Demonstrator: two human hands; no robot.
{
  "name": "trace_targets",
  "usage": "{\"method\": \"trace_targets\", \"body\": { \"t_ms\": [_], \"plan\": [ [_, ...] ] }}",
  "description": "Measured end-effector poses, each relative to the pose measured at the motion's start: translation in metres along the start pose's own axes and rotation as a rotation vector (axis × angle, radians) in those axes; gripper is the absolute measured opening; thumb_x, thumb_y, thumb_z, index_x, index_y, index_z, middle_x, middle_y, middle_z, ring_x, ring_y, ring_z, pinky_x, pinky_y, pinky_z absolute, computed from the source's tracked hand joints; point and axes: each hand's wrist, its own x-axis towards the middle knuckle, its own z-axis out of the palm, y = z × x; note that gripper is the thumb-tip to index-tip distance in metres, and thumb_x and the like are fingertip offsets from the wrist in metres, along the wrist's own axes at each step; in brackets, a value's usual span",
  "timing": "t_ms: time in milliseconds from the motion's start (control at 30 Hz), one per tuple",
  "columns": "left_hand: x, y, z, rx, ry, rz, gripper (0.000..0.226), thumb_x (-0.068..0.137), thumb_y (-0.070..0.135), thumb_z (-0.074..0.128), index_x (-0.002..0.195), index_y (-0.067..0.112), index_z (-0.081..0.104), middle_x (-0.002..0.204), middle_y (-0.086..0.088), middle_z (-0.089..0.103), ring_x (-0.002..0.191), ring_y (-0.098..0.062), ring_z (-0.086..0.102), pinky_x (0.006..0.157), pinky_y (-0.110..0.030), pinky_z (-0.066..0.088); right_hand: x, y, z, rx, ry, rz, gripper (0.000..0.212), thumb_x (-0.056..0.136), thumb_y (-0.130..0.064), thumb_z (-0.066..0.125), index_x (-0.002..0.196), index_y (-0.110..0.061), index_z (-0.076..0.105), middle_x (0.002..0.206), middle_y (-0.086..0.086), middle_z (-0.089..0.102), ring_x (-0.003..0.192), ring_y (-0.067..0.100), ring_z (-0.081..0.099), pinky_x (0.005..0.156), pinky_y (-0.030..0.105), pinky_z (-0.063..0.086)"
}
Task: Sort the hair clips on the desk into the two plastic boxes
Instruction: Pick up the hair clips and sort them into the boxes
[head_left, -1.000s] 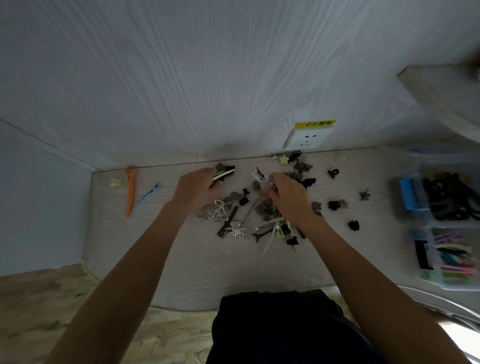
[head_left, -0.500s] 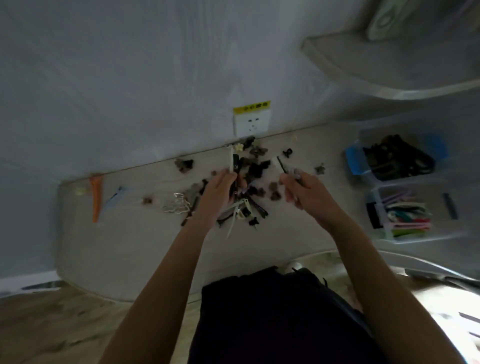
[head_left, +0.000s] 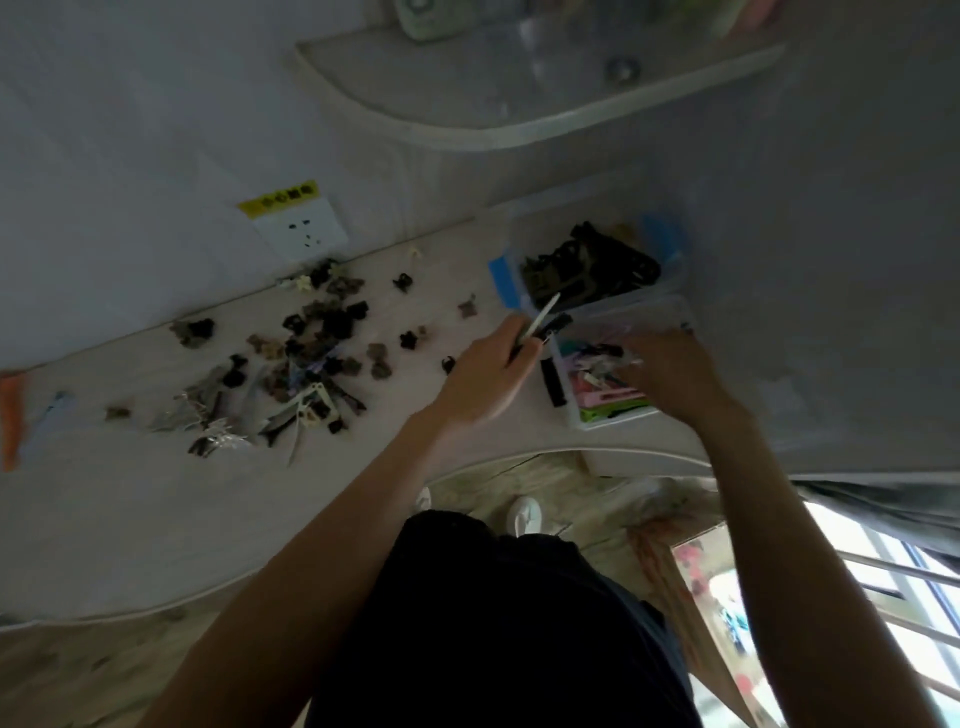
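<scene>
A loose pile of hair clips (head_left: 311, 364), mostly dark claws with some silver and white long ones, is spread over the pale desk (head_left: 156, 519). Two clear plastic boxes stand at the right. The far box (head_left: 511, 260) holds dark claw clips; the near box (head_left: 574, 415) holds colourful flat clips. My left hand (head_left: 483, 379) pinches a long white clip (head_left: 543, 317), together with a dark one, at the near box's left rim. My right hand (head_left: 670, 374) reaches down into the near box, fingers curled over the clips. Motion blur hides whether it grips one.
An orange clip (head_left: 10, 415) and a light blue clip (head_left: 52, 415) lie apart at the desk's far left. A wall socket (head_left: 301, 228) sits behind the pile. A curved shelf (head_left: 519, 114) hangs above the boxes. The desk's rounded front edge runs just below the near box.
Both hands left the pile and travelled right to the boxes, each carrying clips. My view swung right with them, and my right hand has dipped into the near box.
</scene>
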Motion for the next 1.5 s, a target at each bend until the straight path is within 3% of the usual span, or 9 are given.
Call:
{"method": "trace_targets", "body": {
  "t_ms": [167,300,433,700,833,1000,1133,1333,1500],
  "plan": [
    [0.031,0.051,0.060,0.340,0.084,0.052,0.027,0.099,0.028,0.038,0.116,0.010,0.049,0.069,0.001,0.052,0.059,-0.020,0.053,0.048,-0.027,0.030,0.000,0.047,0.012,0.098,-0.048,-0.122,0.054,0.079,-0.022,0.070,0.129,-0.021,0.050,0.131,0.011,0.053,0.120,0.030,0.048,0.098,0.038,0.043],
    [0.050,0.061,0.085,0.552,0.048,0.076,0.029,0.098,0.023,0.037,0.122,0.010,0.049,0.110,-0.013,0.060,0.100,-0.029,0.056,0.073,-0.037,0.043,-0.020,0.061,0.018,0.191,0.170,-0.116,0.040,0.080,-0.009,0.062,0.120,-0.010,0.059,0.123,0.017,0.058,0.114,0.035,0.052,0.095,0.040,0.042],
    [0.064,0.059,0.109,0.577,-0.093,0.088,0.044,0.096,0.021,0.043,0.139,0.013,0.037,0.136,-0.012,0.046,0.127,-0.028,0.040,0.105,-0.035,0.032,-0.034,0.074,0.024,0.197,0.323,-0.043,0.024,0.085,-0.016,0.056,0.105,-0.008,0.066,0.104,0.016,0.067,0.095,0.036,0.062,0.082,0.039,0.049],
    [0.017,0.027,0.065,0.318,0.209,0.265,0.027,0.095,0.015,0.047,0.119,0.016,0.059,0.111,-0.002,0.066,0.095,-0.014,0.063,0.078,-0.027,0.051,-0.040,0.031,0.010,0.377,0.418,-0.145,0.022,0.089,-0.012,0.053,0.108,-0.015,0.063,0.091,0.010,0.071,0.079,0.026,0.067,0.069,0.034,0.054],
    [-0.040,-0.020,0.019,0.273,0.453,0.076,0.024,0.093,0.010,0.049,0.112,0.016,0.063,0.100,0.002,0.070,0.084,-0.001,0.059,0.073,-0.013,0.048,-0.030,-0.031,0.023,0.424,0.341,-0.262,0.019,0.090,-0.018,0.053,0.105,-0.015,0.064,0.090,0.008,0.071,0.079,0.025,0.066,0.070,0.039,0.055],
    [-0.111,-0.081,-0.037,0.325,0.673,-0.349,0.031,0.088,0.008,0.055,0.119,0.013,0.059,0.114,-0.008,0.064,0.103,-0.020,0.057,0.085,-0.032,0.048,-0.008,-0.108,0.068,0.296,0.052,-0.484,0.026,0.092,-0.019,0.050,0.116,-0.016,0.058,0.116,0.005,0.062,0.108,0.023,0.054,0.091,0.039,0.046],
    [-0.155,-0.126,-0.079,0.430,0.631,-0.589,0.044,0.081,0.010,0.063,0.124,0.010,0.054,0.119,-0.017,0.057,0.110,-0.039,0.048,0.094,-0.046,0.041,0.009,-0.169,0.107,0.152,-0.096,-0.584,0.031,0.093,-0.023,0.048,0.122,-0.014,0.054,0.122,0.008,0.055,0.112,0.027,0.047,0.094,0.037,0.040],
    [-0.157,-0.139,-0.101,0.524,0.455,-0.384,0.042,0.082,0.020,0.065,0.122,0.012,0.055,0.119,-0.011,0.059,0.114,-0.031,0.051,0.093,-0.040,0.046,0.042,-0.229,0.140,0.046,0.021,-0.396,0.026,0.093,-0.009,0.046,0.118,-0.009,0.052,0.121,0.014,0.050,0.113,0.029,0.046,0.085,0.035,0.041],
    [-0.133,-0.149,-0.099,0.624,0.155,-0.497,0.071,0.088,0.032,0.060,0.143,0.006,0.023,0.146,-0.013,0.033,0.134,-0.028,0.031,0.108,-0.034,0.030,0.059,-0.232,0.142,0.009,0.011,-0.352,0.022,0.093,-0.011,0.049,0.114,-0.009,0.050,0.114,0.016,0.054,0.106,0.032,0.050,0.074,0.037,0.041]
  ]
}}
